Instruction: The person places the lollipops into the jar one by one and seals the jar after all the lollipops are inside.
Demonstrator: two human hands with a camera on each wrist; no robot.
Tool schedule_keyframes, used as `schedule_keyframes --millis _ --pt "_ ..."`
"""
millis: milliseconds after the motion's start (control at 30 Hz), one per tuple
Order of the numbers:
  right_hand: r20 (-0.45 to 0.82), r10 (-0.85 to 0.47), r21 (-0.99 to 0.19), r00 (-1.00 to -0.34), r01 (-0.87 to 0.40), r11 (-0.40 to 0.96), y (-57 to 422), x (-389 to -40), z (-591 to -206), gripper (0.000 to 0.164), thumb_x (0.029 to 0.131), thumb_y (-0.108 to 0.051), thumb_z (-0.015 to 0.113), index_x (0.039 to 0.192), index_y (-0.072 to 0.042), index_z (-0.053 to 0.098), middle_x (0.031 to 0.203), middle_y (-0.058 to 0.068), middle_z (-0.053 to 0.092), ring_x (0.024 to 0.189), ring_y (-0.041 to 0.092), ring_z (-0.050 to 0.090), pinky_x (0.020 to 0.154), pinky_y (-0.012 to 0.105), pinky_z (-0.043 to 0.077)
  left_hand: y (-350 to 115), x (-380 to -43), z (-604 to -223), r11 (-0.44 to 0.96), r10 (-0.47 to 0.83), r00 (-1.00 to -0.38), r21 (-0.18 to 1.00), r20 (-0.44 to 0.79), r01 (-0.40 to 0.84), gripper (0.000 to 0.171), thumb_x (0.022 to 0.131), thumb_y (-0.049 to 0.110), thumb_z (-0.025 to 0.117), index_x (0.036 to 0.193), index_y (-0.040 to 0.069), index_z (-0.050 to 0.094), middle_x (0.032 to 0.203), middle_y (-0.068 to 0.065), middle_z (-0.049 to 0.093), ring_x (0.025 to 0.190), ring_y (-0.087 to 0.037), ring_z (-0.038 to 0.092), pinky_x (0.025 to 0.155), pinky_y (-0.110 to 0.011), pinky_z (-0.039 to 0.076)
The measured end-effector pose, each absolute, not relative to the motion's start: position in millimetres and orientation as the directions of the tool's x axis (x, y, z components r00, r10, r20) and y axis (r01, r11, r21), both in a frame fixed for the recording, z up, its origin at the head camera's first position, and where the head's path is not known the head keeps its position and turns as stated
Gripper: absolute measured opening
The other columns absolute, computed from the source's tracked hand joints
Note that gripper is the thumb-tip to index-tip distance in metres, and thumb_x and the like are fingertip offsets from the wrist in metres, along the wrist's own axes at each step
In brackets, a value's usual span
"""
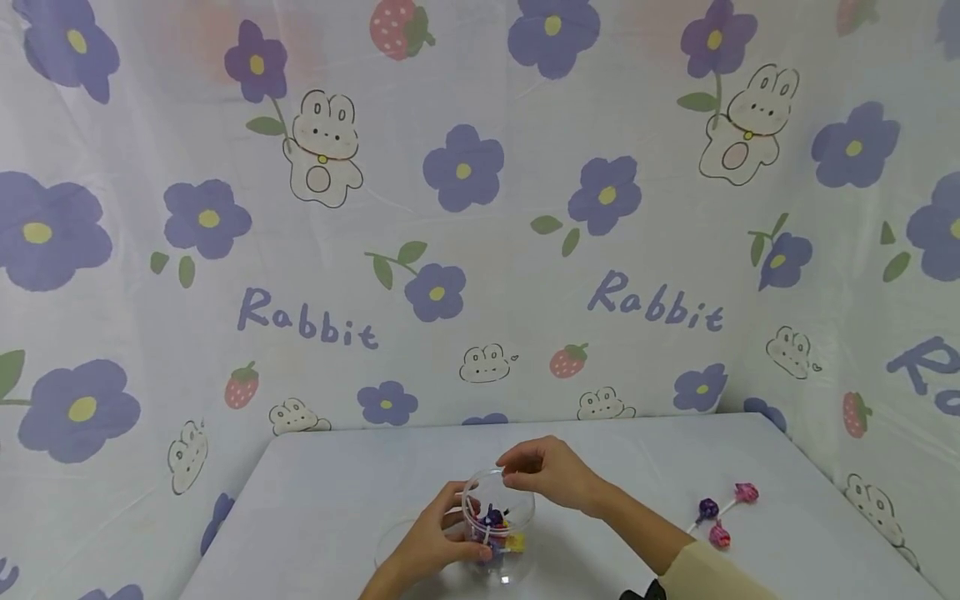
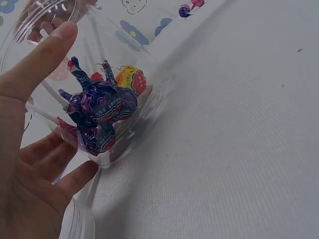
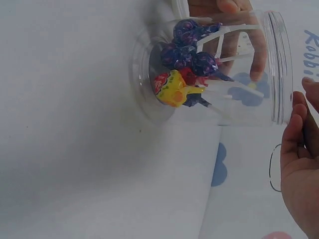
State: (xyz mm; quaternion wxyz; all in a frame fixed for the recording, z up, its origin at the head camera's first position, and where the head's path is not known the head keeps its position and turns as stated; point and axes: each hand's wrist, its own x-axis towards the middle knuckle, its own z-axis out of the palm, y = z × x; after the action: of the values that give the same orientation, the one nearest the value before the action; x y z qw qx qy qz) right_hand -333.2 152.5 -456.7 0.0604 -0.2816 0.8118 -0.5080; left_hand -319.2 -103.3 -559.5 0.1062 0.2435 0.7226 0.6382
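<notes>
A clear plastic jar (image 1: 501, 502) stands on the table with its mouth up. Several wrapped lollipops lie inside, mostly purple ones (image 2: 102, 102), plus a yellow one (image 3: 171, 88) and a red one (image 3: 188, 76); their white sticks point toward the mouth. My left hand (image 1: 432, 537) grips the jar from its left side, thumb and fingers curved round the wall. Up at the rim, my right hand (image 1: 553, 475) has bent fingers and a thumb apart from them, close to or touching the edge. No lollipop shows between those fingers.
Three more lollipops lie on the right of the white table (image 1: 322, 500): one purple (image 1: 708, 508) and two pink (image 1: 720, 535). A round translucent lid (image 2: 79, 221) lies beside the jar, partly behind my left hand. Patterned curtains (image 1: 480, 250) enclose the table's back and sides.
</notes>
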Motion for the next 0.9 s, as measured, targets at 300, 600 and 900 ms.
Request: schedule_keyframes --millis 300,600,900 --pt "0.164 -0.515 -0.857 -0.841 -0.380 0.348 167 -334 -458 0.023 0.097 -0.007 0.073 0.119 0.000 0.073 0.105 0.010 0.073 0.092 0.023 0.069 0.080 0.030 0.061 -101 -318 -559 0.083 0.476 -0.869 0.976 0.137 0.200 0.077 0.083 0.018 0.090 0.147 0.017 0.046 0.142 -0.020 0.052 0.131 -0.040 0.055 0.102 -0.048 0.052" --pt "0.183 -0.446 -0.826 -0.876 -0.383 0.414 203 -332 -452 0.020 0.096 -0.013 0.075 0.115 -0.004 0.075 0.099 0.003 0.072 0.089 0.022 0.067 0.074 0.028 0.058 -101 -316 -559 0.079 0.467 -0.874 0.978 0.134 0.192 0.081 0.082 0.017 0.091 0.149 0.011 0.044 0.142 -0.023 0.050 0.132 -0.041 0.054 0.104 -0.047 0.051" --pt "0.176 -0.345 -0.821 -0.922 -0.331 0.466 258 -329 -452 0.025 0.097 -0.016 0.075 0.118 -0.003 0.074 0.105 0.008 0.072 0.095 0.023 0.066 0.078 0.028 0.058 -102 -316 -556 0.083 0.470 -0.873 0.978 0.133 0.193 0.078 0.083 0.016 0.090 0.147 0.014 0.046 0.143 -0.024 0.050 0.133 -0.042 0.053 0.105 -0.048 0.050"
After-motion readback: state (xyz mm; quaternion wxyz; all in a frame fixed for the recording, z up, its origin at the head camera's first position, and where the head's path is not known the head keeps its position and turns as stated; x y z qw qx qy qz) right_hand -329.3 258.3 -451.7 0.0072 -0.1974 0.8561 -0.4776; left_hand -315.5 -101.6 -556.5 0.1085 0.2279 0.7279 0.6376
